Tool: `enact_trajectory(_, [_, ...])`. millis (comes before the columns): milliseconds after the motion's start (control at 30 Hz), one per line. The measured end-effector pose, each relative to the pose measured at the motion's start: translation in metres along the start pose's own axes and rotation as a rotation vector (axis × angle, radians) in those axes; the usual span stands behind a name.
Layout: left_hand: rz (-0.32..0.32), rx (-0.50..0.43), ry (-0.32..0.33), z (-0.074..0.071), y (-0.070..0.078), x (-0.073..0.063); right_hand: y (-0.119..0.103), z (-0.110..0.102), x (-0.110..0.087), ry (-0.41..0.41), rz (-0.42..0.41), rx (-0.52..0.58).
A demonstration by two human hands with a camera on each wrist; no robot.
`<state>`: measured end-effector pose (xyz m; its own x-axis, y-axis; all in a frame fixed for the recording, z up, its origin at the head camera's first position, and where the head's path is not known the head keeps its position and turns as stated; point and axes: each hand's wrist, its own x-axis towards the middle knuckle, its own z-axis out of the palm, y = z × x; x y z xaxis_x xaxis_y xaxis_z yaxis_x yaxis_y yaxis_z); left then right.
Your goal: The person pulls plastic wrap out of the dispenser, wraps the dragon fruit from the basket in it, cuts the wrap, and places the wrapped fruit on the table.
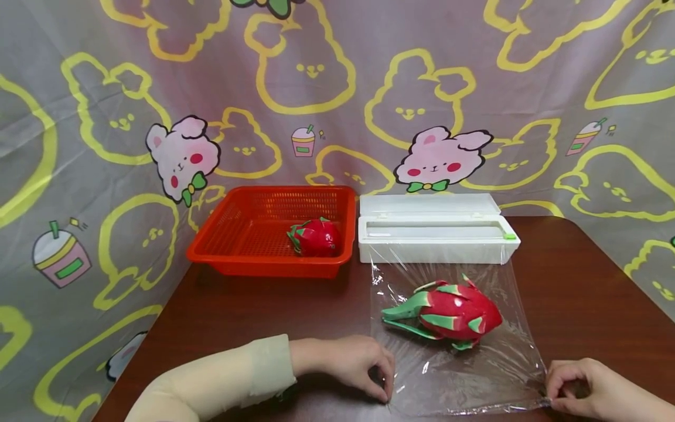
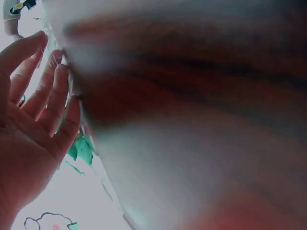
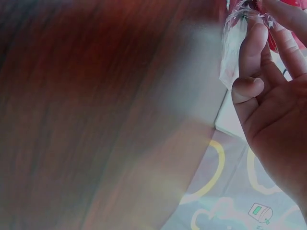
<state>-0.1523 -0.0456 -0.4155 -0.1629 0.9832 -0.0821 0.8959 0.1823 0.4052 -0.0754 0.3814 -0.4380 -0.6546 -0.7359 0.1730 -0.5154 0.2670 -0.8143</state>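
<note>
A sheet of clear plastic wrap [image 1: 422, 381] runs from the white wrap dispenser box [image 1: 437, 252] toward the table's near side. On the sheet lies a red dragon fruit [image 1: 456, 310], its long green stem end pointing left. My left hand [image 1: 364, 366] pinches the near left corner of the wrap between thumb and fingertips. The near right corner is pinched by my right hand [image 1: 580, 387], and the film bunches at its fingertips. In the right wrist view, crinkled wrap [image 3: 232, 52] hangs beside the right hand [image 3: 273, 100]. The left wrist view has the left hand [image 2: 38, 115] against the film edge.
An orange-red plastic basket [image 1: 237, 258] stands at the back left, holding another dragon fruit [image 1: 319, 237]. The dispenser's white lid [image 1: 429, 204] is raised behind its box, with a green cutter piece [image 1: 509, 236] at the right end. A cartoon-printed curtain [image 1: 337, 129] surrounds the brown table [image 1: 263, 310].
</note>
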Motion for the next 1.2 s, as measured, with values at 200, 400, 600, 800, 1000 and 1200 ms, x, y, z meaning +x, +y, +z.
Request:
enact_trajectory(200, [-0.021,-0.056,0.014,-0.004,0.003,-0.003,-0.004,-0.006,0.001,-0.038,0.089,0.072])
enact_trajectory(400, [0.020,-0.098,0.098,-0.009,0.002,-0.004,-0.006,-0.010,0.001,-0.065,0.170,0.211])
enact_trajectory(600, [0.011,-0.201,0.155,-0.016,0.001,-0.007,-0.008,-0.015,0.002,-0.060,0.201,0.227])
enact_trajectory(800, [-0.020,-0.258,0.188,-0.020,0.000,-0.009,-0.010,-0.017,0.006,-0.009,0.133,0.107])
enact_trajectory(1000, [-0.007,-0.304,0.219,-0.027,0.000,-0.009,-0.013,-0.020,0.010,0.046,0.027,0.047])
enact_trajectory(1200, [0.017,-0.340,0.234,-0.034,0.002,-0.008,-0.021,-0.028,0.016,0.086,0.023,-0.053])
